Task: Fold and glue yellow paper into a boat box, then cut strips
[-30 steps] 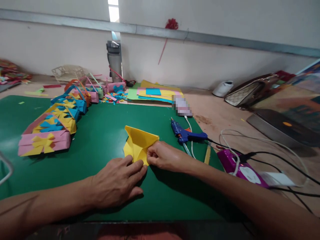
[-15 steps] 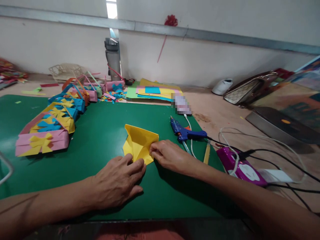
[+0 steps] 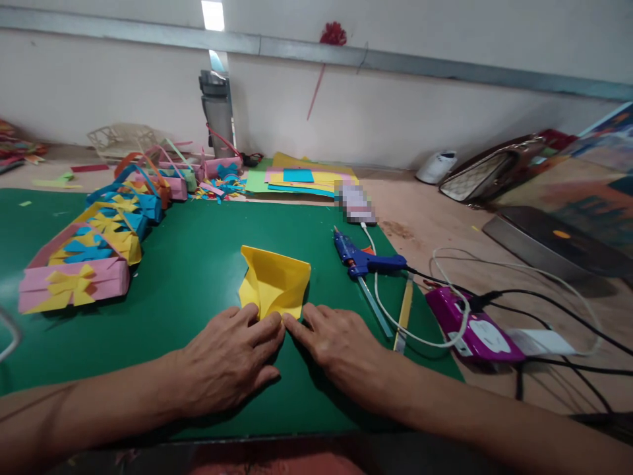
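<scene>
A piece of yellow paper (image 3: pixel 277 280), partly folded, lies on the green board with its far side standing up and its inside showing. My left hand (image 3: pixel 230 353) presses the paper's near edge down with its fingertips; the thumb sticks out to the side on the board. From the right, my right hand (image 3: pixel 341 346) touches the same near edge with its stretched index finger, close to the left fingertips. Its other fingers are slightly bent beside the paper's right corner. Neither hand grips the paper between thumb and fingers.
A blue glue gun (image 3: pixel 366 257) and a yellow cutter knife (image 3: pixel 404 313) lie right of the paper. White and black cables run by a purple power strip (image 3: pixel 477 330). Pink paper baskets with bows (image 3: pixel 74 284) stand left. Coloured sheets (image 3: pixel 316 178), a phone (image 3: pixel 357 202) and a bottle (image 3: pixel 216 112) are behind.
My right hand has let go of the paper's right side and moved down to the near edge, beside my left fingers. The left hand stays pressed on the paper.
</scene>
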`<state>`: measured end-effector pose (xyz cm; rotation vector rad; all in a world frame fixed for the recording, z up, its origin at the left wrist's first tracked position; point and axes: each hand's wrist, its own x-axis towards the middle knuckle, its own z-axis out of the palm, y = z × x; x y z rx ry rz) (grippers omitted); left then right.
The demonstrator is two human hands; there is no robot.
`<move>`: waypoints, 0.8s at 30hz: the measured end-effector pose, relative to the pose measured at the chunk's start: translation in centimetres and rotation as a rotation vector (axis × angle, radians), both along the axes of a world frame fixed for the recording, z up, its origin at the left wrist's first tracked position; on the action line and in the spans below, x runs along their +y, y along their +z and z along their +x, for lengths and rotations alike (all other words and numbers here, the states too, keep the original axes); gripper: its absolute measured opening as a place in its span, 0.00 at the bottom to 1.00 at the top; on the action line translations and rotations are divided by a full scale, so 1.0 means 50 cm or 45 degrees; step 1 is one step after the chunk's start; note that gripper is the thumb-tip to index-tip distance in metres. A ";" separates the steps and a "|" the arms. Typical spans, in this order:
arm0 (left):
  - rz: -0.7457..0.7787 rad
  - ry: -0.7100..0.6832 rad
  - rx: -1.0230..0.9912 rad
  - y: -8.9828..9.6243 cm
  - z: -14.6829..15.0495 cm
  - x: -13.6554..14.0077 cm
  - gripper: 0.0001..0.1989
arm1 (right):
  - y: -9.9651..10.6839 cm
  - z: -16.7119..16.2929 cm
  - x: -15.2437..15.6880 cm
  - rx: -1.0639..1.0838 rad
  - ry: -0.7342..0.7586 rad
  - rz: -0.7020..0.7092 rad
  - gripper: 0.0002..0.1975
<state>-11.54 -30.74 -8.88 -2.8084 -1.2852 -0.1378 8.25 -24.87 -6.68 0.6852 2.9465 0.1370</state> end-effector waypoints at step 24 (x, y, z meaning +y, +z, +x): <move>0.139 -0.053 -0.073 0.000 -0.001 -0.007 0.14 | 0.018 -0.004 0.035 0.201 -0.219 -0.268 0.08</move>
